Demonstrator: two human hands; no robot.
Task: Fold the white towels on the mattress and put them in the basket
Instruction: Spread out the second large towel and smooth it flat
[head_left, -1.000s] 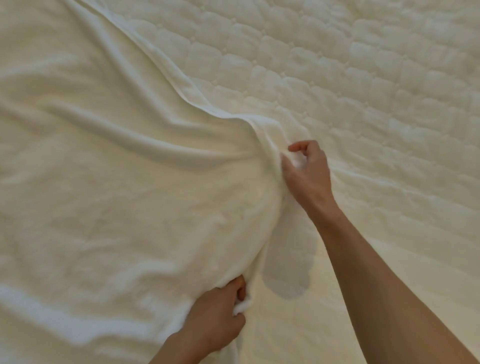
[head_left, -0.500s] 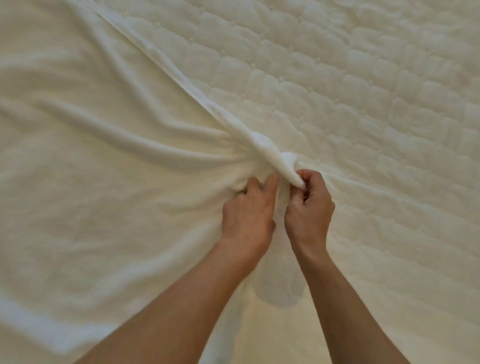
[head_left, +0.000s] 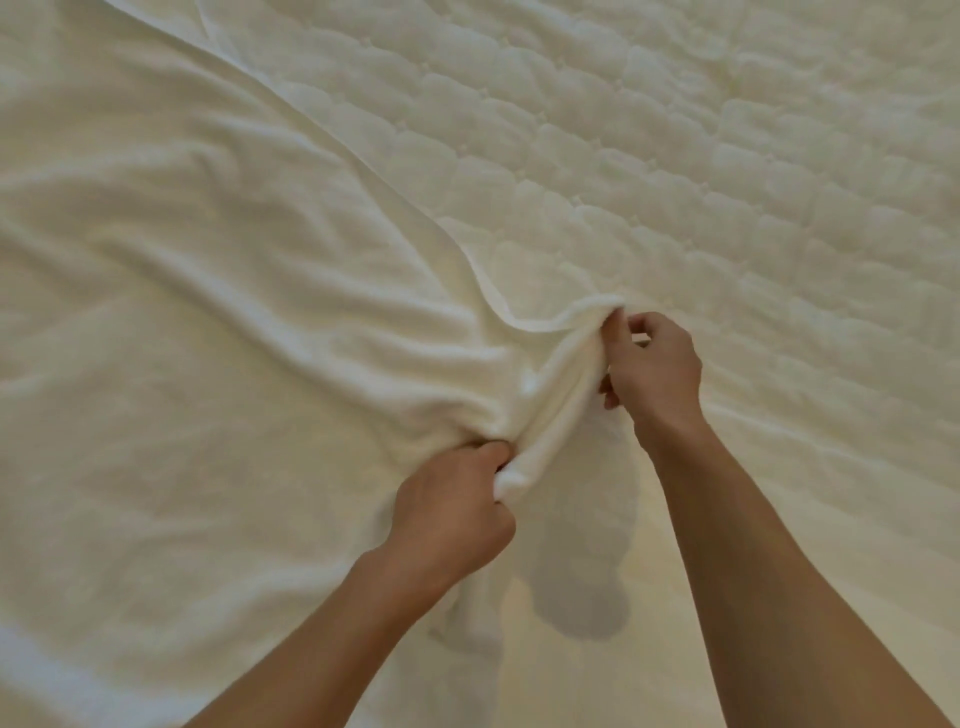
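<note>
Quilted mattress (head_left: 675, 156) bears one white towel (head_left: 208, 312), its edge gripped by two hands: left hand (head_left: 449, 514) nearer, right hand (head_left: 655, 366) farther.

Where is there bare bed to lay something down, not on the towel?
The quilted cream mattress lies bare at the upper right, beyond the diagonal hem of the white cloth towel, and at the lower right beside the right forearm. The left half is rumpled towel. The middle is crowded: the left hand and right hand both grip a bunched fold.
</note>
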